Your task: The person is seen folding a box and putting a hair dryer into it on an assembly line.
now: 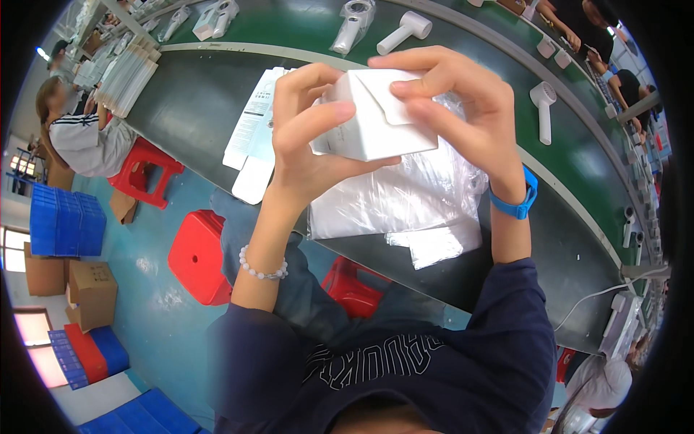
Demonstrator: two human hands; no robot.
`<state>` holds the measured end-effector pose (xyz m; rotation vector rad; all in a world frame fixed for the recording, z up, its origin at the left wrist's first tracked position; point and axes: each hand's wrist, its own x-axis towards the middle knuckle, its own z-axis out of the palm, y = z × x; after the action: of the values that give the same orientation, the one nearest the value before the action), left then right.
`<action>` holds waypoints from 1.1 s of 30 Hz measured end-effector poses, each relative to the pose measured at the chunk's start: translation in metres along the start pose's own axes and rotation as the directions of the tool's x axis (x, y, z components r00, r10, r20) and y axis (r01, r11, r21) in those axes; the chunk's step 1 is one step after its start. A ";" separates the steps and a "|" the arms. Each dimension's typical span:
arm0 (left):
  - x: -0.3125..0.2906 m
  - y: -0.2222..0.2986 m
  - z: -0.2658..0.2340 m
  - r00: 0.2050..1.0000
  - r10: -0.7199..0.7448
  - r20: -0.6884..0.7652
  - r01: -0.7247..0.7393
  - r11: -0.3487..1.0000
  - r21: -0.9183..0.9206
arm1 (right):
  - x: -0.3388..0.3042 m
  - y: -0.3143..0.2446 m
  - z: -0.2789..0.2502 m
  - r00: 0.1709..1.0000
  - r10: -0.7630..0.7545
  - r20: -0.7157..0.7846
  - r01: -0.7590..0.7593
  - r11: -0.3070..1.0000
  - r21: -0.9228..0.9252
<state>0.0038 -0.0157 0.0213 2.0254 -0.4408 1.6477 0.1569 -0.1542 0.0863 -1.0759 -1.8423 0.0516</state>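
Observation:
Above the bench I hold a small white carton [379, 126] between both hands. My left hand [307, 134] wraps its left side, thumb on the near face and fingers behind and beneath. My right hand [463, 108] pinches a white flap at the carton's end between thumb and fingers. Under the carton lies a stack of clear plastic bags [390, 199] on the dark bench, with a crumpled piece of film [444, 242] at its near edge. To the left of my hands rest flattened printed white cartons [253, 130], partly hidden by my left hand.
Beyond the bench runs a green conveyor [477, 69] carrying white handheld devices [405, 32], one wrapped in plastic [354, 25]. A stack of flat cartons [126, 76] stands at the far left. Red stools [199, 257] and blue crates [65, 220] occupy the floor. Other people [87, 137] sit nearby.

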 end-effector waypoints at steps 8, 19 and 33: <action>-0.005 0.007 -0.003 0.988 -0.068 0.137 0.045 0.986 0.158 | 0.000 -0.024 0.012 0.960 0.259 -0.112 -0.269 0.958 -0.094; -0.005 0.006 -0.005 0.989 -0.069 0.128 0.052 0.990 0.131 | -0.002 -0.016 0.012 0.993 0.060 -0.106 -0.094 0.929 -0.357; -0.002 -0.006 -0.012 0.997 -0.041 0.070 0.041 0.999 0.007 | 0.004 -0.025 0.012 0.894 0.447 0.012 -0.447 0.894 -0.021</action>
<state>-0.0033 -0.0046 0.0198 2.0879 -0.4165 1.5595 0.1311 -0.1622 0.0941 -1.4987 -1.5759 0.3170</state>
